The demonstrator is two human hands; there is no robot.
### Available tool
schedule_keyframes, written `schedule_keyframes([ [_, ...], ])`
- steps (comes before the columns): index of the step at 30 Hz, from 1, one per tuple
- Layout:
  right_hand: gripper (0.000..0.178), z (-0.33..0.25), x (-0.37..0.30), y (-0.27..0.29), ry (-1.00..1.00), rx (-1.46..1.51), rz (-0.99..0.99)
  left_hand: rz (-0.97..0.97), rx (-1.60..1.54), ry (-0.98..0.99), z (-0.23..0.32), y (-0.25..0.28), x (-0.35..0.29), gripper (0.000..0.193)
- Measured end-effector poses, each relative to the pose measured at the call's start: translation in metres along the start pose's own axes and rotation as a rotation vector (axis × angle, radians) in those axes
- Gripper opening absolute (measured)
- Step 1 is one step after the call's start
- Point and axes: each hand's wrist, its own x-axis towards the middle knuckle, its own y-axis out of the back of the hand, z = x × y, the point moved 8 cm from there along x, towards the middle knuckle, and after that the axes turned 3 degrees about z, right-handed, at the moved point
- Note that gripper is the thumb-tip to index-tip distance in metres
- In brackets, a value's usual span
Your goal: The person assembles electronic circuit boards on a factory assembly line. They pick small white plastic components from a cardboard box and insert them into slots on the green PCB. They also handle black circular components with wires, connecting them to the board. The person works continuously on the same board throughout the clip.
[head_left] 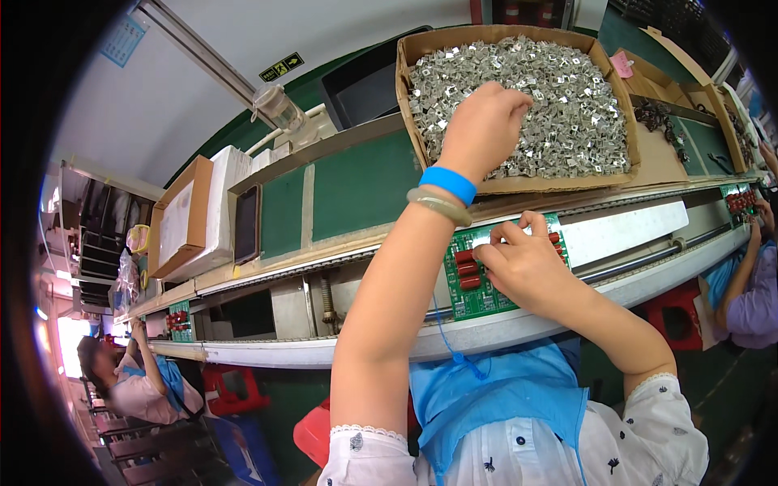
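Observation:
My left hand [486, 121] reaches over a shallow cardboard box [559, 185] heaped with small silvery metal clips [575, 113]. Its thumb and fingertips are drawn together over the heap; whatever may be between them is too small to make out. A blue strap [448, 184] and a pale bangle [438, 206] circle that wrist. On the conveyor lies a green circuit board [463, 304] carrying dark red block-shaped components [469, 276]. My right hand [527, 267] rests over this board with bent fingers, the thumb and index close beside the red blocks. The palm hides part of the board.
The conveyor rail [267, 353] runs across in front of me. Another board [179, 321] sits on it at left, one more [739, 202] at right, each with a person working there. Beyond stand a black tray [365, 89], a clear jug [279, 109] and a white box [227, 202].

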Motion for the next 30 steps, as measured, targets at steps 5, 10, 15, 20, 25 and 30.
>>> schedule_keyframes([
  [5,0.018,0.0,0.003,-0.003,-0.02,0.013,-0.007,-0.062,-0.229,0.267,0.014,0.051,-0.024,0.018],
  [10,0.021,-0.003,0.006,-0.005,-0.019,0.05,-0.042,-0.149,-0.413,0.615,0.027,0.101,-0.083,0.02],
  [15,0.026,0.003,0.002,-0.008,-0.031,0.014,-0.077,-0.212,-0.443,0.749,0.029,0.118,-0.137,0.023],
  [20,0.041,0.004,0.004,0.0,-0.051,0.059,-0.064,-0.255,-0.39,0.743,0.03,0.123,-0.182,0.027],
  [25,0.046,0.019,0.004,0.022,-0.126,0.093,0.031,-0.261,-0.219,0.735,0.031,0.108,-0.2,0.024],
  [30,0.041,0.033,0.0,0.039,-0.182,0.099,0.068,-0.345,-0.059,0.572,0.036,0.091,-0.196,0.017],
])
